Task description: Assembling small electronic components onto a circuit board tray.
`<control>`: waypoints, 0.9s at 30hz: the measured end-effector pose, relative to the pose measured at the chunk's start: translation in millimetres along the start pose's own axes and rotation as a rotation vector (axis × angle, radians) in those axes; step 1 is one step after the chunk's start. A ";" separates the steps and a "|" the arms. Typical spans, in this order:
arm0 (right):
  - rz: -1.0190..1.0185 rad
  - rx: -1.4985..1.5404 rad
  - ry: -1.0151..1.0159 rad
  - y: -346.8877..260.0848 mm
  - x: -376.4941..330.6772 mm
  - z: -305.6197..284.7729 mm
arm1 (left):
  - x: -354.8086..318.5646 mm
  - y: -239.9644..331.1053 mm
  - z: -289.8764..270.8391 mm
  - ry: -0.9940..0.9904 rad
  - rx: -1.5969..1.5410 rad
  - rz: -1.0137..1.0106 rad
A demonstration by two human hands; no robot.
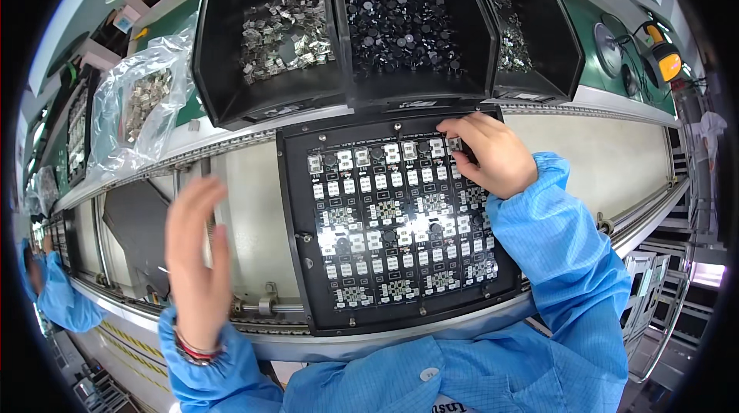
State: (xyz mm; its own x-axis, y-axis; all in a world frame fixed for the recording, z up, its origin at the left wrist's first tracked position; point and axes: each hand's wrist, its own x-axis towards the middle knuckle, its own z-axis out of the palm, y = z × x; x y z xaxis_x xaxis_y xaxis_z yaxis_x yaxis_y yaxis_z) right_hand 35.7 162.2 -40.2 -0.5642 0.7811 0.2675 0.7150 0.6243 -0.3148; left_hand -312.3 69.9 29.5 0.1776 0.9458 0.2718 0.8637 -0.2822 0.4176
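A black framed tray [299, 290] holds a panel of circuit boards [400, 240] set with many small white and silver parts. My right hand [493, 155] is over the panel's upper right corner, its fingertips and thumb bent down to the parts there. Whatever sits between those fingers is too small and too covered to make out. Off the tray's left side, my left hand [196, 259] is raised with fingers stretched and thumb apart, slightly blurred, holding nothing.
Beyond the tray stand three black bins: silver metal parts [285, 36], dark round parts [400, 20] and small metal pieces [512, 40]. A clear plastic bag [142, 101] of parts lies left. A yellow-black handheld scanner [663, 55] is far right. Another person's blue sleeve [65, 297] shows at left.
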 end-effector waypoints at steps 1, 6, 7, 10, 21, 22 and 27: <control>-0.005 0.001 0.002 -1.4 0.7 0.0 | -7.7 6.6 2.8 -0.061 -0.039 -0.046; 0.005 -0.035 -0.021 -3.3 -3.5 1.2 | -29.5 7.8 27.6 -0.157 -0.129 -0.082; 0.000 -0.033 -0.018 -5.4 -4.2 1.7 | -33.6 7.9 31.3 -0.180 -0.140 -0.103; 0.093 -0.011 -0.017 -10.6 -7.0 2.2 | -42.7 9.0 43.2 -0.202 -0.153 -0.119; 0.015 0.016 0.081 -9.1 -5.8 3.0 | -52.0 9.3 57.3 -0.254 -0.255 -0.220; 0.049 0.078 0.032 -10.9 -5.9 -3.2 | -56.5 5.2 60.5 -0.237 -0.262 -0.191; 0.117 0.107 0.110 -8.7 -24.3 -27.9 | -55.1 15.2 60.7 -0.118 -0.079 -0.210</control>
State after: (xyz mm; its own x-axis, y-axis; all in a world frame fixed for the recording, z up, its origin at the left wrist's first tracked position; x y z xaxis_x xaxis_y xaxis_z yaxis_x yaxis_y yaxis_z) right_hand 54.8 137.4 -18.5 -0.4270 0.8460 0.3194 0.7220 0.5316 -0.4428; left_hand -280.3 23.2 -31.8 0.0561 0.9959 0.0704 0.8490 -0.0847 0.5216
